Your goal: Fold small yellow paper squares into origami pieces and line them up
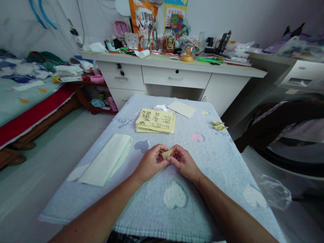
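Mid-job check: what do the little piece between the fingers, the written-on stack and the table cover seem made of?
Little piece: likely paper, pale yellow and matte, with straight edges.
Stack: looks like matte yellow paper; thin layered edges and dark writing show.
Table cover: probably cloth, dull finish, judging by its soft, textured surface.

On the near surface (207,162) I count one pile of yellow papers (164,123), whose sheets cannot be counted exactly, one pale green paper bundle (107,158), one cream card (181,108) and one crumpled white piece (160,107). Of small folded papers there is one (166,154) in the middle and, as it seems, two (220,128) at the right. The far surface (162,60) bears one orange bag (143,20), one glass jar (168,43) and one pink clock (121,29), among other things.
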Demonstrator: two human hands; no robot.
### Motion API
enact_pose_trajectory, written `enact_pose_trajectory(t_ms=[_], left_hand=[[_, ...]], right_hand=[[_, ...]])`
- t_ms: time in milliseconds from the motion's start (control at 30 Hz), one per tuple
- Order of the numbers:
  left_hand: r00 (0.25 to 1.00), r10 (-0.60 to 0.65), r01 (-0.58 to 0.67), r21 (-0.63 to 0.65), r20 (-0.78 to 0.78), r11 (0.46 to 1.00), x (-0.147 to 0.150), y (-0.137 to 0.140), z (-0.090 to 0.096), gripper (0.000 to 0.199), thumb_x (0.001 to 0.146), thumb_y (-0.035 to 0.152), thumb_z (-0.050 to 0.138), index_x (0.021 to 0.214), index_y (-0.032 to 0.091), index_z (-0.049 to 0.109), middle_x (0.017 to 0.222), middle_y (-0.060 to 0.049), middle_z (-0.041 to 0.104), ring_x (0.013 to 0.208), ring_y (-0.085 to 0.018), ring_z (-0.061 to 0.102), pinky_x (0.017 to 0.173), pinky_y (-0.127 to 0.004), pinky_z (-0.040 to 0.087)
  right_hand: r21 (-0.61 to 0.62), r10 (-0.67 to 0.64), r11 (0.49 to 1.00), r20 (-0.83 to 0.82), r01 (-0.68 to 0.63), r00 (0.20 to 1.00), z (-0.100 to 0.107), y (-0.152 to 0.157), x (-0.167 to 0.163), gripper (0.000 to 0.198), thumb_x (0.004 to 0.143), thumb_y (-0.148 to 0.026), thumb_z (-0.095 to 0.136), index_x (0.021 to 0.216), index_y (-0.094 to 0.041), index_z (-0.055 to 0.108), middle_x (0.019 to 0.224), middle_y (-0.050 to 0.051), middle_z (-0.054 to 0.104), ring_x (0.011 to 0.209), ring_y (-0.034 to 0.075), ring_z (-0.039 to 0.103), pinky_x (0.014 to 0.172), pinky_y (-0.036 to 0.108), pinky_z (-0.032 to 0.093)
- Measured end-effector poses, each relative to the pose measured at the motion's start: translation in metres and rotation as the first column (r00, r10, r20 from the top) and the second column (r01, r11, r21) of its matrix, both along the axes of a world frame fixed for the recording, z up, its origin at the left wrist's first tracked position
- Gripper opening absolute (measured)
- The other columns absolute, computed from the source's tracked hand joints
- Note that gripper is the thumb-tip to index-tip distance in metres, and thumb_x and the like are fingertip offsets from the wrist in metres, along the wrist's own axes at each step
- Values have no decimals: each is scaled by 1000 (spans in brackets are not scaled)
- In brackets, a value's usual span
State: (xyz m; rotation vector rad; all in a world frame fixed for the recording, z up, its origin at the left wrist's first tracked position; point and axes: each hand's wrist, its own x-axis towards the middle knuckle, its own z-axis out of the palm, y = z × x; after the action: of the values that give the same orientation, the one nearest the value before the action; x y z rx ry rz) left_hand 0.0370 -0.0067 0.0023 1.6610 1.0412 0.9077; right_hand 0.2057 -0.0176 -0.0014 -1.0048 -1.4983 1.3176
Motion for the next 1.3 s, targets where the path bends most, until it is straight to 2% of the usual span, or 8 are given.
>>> enact_pose_trajectory(t_ms=[200,367,467,600,800,1033,1167,1300], left_hand=[[995,-28,33,-47,95,998,0,-3,5,35,76,20,68,108,19,52,106,-6,66,96,-18,66,84,-31,52],[982,-40,57,-90,183,994,0,-5,6,32,76,20,69,93,20,42,107,-6,66,96,-18,67,83,-31,54],[981,-49,67,-91,186,994,-1,-5,6,33,77,21,69,92,20,39,108,-7,66,93,-17,68,82,-31,54],[978,-50,72,-104,203,992,-1,-5,7,35,77,22,69,92,21,38,106,-6,67,91,-16,68,81,-31,54],[981,-74,92,-90,182,992,-2,-5,9,24,78,22,67,85,18,44,108,-7,66,91,-16,67,80,-28,54],[960,-73,119,-159,269,980,-3,-3,8,23,77,18,66,85,18,44,100,-6,68,86,-15,67,76,-26,52],[954,-50,104,-170,295,980,-1,-3,6,24,77,16,65,85,19,42,101,-6,68,88,-16,67,76,-26,51],[955,-29,79,-161,295,984,1,-3,3,26,75,12,64,86,19,42,112,-7,63,87,-14,67,76,-25,51]], right_hand=[[-69,27,997,-133,-37,991,5,2,0,31,76,-42,70,79,-20,49,71,-4,53,63,10,49,60,22,38],[-75,41,996,-195,-56,980,2,4,1,30,76,-39,72,77,-19,50,67,-5,51,60,9,45,58,21,35],[-70,40,996,-211,-56,977,1,4,1,29,76,-37,73,76,-19,50,68,-4,52,61,8,46,58,21,35],[-74,35,996,-206,-52,978,2,4,2,29,75,-36,74,76,-19,51,67,-5,51,59,8,45,57,21,34],[-73,52,995,-183,-66,982,5,3,2,28,76,-38,72,77,-19,52,67,-4,54,59,8,46,57,21,35],[-69,38,996,-149,-49,988,7,3,2,30,76,-41,72,77,-19,51,67,-5,50,57,8,44,55,21,35],[-9,11,1000,-138,-13,990,6,1,-1,25,77,-34,70,80,-20,50,70,-4,50,62,9,45,57,22,37],[69,-37,997,-77,42,996,7,-3,-5,15,80,-21,62,86,-21,48,71,-4,47,61,9,44,56,21,37]])
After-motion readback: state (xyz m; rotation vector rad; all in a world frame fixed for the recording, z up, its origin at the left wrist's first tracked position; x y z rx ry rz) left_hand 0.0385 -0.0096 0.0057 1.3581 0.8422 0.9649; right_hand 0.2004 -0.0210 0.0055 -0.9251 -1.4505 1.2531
